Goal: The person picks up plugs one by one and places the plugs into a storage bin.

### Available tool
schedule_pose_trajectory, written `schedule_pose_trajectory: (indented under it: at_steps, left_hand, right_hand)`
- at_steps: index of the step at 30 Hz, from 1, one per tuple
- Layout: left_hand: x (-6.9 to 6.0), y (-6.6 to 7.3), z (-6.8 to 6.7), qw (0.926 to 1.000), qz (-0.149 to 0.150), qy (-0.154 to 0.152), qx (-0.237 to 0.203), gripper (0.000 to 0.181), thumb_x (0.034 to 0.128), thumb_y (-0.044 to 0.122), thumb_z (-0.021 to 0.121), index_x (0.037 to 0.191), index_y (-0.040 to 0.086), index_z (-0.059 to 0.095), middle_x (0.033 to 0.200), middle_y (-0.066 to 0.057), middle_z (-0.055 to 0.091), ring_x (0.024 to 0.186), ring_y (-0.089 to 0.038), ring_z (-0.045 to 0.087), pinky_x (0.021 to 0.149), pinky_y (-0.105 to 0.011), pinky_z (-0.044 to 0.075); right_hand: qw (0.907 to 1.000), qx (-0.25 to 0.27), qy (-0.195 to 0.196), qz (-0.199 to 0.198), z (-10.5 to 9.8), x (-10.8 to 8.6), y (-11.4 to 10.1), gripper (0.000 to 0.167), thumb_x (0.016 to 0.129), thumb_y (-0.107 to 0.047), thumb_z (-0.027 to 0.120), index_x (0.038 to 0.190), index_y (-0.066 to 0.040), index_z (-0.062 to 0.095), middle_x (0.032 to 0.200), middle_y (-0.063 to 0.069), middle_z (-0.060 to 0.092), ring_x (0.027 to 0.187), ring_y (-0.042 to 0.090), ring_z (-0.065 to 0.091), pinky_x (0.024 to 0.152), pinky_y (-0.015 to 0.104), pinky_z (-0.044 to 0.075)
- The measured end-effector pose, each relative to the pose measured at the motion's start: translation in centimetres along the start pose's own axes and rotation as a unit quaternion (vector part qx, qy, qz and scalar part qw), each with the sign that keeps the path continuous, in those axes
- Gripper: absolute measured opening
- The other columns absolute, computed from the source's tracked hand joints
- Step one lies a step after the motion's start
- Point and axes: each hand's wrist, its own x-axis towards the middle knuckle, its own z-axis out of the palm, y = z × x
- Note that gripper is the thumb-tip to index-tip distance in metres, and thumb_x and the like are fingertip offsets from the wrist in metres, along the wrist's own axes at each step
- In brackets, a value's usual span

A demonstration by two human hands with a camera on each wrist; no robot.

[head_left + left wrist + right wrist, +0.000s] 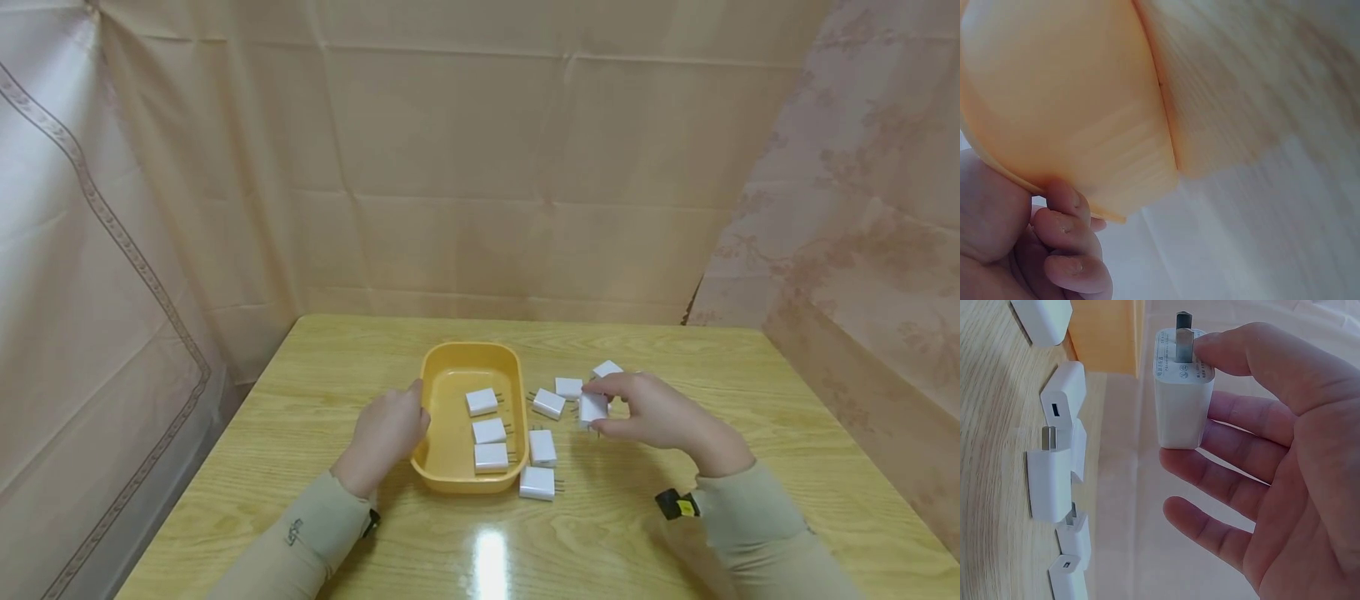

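My left hand grips the left rim of a yellow plastic tray, the thumb and curled fingers on its edge in the left wrist view. Three white charger plugs lie inside, along the tray's right side, prongs pointing right. To the right of the tray, my right hand pinches another white charger plug between thumb and fingers. In the right wrist view this plug is above the table, its metal prongs by the thumb tip.
Several more white charger plugs lie loose between the tray and my right hand, two of them close against the tray's right wall. The wooden table ends at a beige cloth backdrop. Patterned cloth hangs on the right.
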Motion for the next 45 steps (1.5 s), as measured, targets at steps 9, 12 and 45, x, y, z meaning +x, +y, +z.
schedule_pose_trajectory:
  at_steps: [9, 12, 45]
  left_hand:
    - [0.0, -0.1, 0.0, 1.0000, -0.001, -0.001, -0.002, 0.045, 0.0945, 0.011, 0.059, 0.135, -0.009, 0.056, 0.065, -0.006, 0.052, 0.049, -0.017, 0.050, 0.041, -0.030, 0.040]
    - [0.0, -0.1, 0.0, 1.0000, 0.003, 0.004, -0.001, 0.044, 0.0939, 0.011, 0.059, 0.133, -0.008, 0.057, 0.065, -0.006, 0.052, 0.049, -0.018, 0.050, 0.041, -0.031, 0.040]
    - [-0.1, -0.2, 0.2, 0.9999, 0.008, 0.010, -0.002, 0.043, 0.0933, 0.010, 0.059, 0.132, -0.008, 0.057, 0.060, -0.004, 0.049, 0.046, -0.017, 0.048, 0.039, -0.029, 0.038]
  right_hand:
    - [0.9996, 0.014, 0.008, -0.024, 0.5, 0.4, -0.1, 0.034, 0.088, -0.021, 0.079, 0.119, -0.011, 0.070, 0.098, -0.012, 0.065, 0.082, 0.010, 0.056, 0.070, 0.028, 0.051]
    - [0.9993, 0.016, 0.010, -0.033, 0.7, 0.5, -0.3, 0.032, 0.089, -0.020, 0.079, 0.118, -0.011, 0.071, 0.098, -0.011, 0.065, 0.083, 0.010, 0.056, 0.071, 0.029, 0.051]
    - [0.9961, 0.010, 0.028, -0.083, 2.4, 4.5, -3.2, 0.045, 0.090, -0.025, 0.078, 0.129, -0.005, 0.068, 0.105, -0.007, 0.068, 0.091, 0.017, 0.064, 0.078, 0.037, 0.055]
